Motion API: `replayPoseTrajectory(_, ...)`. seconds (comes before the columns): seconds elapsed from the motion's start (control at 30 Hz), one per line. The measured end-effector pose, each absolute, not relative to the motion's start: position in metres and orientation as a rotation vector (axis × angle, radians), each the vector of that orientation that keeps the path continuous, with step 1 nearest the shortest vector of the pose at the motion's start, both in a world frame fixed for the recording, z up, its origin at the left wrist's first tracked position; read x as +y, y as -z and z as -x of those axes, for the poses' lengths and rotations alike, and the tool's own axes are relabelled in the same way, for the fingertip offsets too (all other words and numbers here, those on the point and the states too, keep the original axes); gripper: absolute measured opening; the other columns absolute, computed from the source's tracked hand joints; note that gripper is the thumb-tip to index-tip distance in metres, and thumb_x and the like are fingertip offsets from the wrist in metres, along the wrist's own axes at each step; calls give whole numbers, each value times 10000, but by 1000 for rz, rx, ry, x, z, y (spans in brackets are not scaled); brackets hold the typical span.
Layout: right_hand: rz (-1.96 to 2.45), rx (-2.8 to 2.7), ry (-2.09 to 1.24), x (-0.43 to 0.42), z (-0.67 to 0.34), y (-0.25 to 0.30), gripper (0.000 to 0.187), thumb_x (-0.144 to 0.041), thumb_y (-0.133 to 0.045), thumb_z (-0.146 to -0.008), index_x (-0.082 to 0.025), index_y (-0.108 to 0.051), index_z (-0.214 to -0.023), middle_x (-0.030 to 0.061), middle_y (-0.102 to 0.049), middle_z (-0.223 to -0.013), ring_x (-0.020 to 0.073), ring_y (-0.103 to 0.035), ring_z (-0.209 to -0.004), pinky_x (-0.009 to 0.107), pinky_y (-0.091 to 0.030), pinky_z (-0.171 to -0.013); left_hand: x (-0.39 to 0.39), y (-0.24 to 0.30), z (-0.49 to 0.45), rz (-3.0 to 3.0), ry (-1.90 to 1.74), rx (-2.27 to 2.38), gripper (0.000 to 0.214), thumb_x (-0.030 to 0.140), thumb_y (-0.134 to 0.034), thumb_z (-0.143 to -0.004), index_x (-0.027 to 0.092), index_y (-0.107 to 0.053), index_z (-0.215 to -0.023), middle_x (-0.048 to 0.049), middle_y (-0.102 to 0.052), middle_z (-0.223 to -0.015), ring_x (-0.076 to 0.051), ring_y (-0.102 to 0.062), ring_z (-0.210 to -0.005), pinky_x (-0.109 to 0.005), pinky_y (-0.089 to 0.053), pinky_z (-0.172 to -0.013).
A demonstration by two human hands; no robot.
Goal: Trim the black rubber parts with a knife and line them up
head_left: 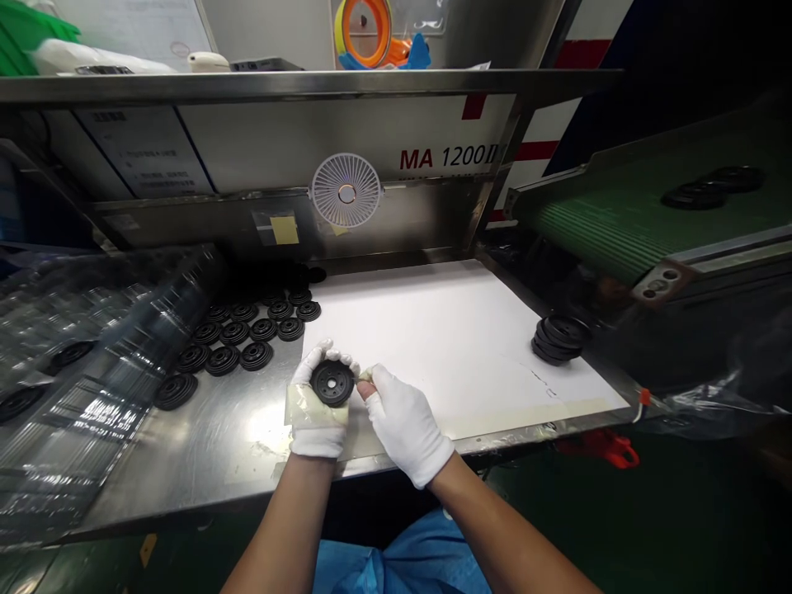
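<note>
My left hand (318,412), in a white glove, grips a black rubber disc (332,383) with a central hole at its edge. My right hand (405,425), also gloved, pinches a small thin tool (365,375) whose tip meets the disc's rim. The glove leaves the right thumb tip bare. Both hands sit at the near edge of a white sheet (433,338) on a steel table (198,437). Several similar black discs (235,334) lie in rows to the left of my hands. A stack of such discs (560,338) lies on the sheet to the right.
A green conveyor belt (624,219) carrying black discs (711,186) runs at the upper right. Clear plastic sheeting (80,388) lies along the left. A steel shelf (297,87) crosses overhead, with a small white fan (345,190) beneath it. The table's front edge lies just beyond my wrists.
</note>
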State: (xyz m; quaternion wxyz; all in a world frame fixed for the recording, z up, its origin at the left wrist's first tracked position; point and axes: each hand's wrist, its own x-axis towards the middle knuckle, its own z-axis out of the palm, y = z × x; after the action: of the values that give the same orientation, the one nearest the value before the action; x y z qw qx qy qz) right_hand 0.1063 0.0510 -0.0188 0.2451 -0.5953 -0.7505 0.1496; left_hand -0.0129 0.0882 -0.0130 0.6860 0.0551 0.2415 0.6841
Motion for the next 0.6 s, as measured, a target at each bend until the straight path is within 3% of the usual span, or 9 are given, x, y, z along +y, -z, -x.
replayPoseTrajectory(0.2,1673,-2099,-294,53,-102,27,224,-341,-379,-958,-234,-529,-830,-25,-641,-760,146,-588,-694,270,-267,-596,86,16,11,-153,-1593,548,118,199,-628,-753,147,-606,-856,2,-554,-691,-139,-554,-678,-306,-481,-659)
replayPoseTrajectory(0.6,1667,-2100,-280,40,-83,31,201,-327,-379,-954,-244,-520,-839,-39,-622,-750,139,-565,-658,285,-229,-580,91,23,10,-100,-1681,573,104,203,-644,-742,175,-615,-838,30,-566,-689,-103,-574,-689,-282,-497,-749)
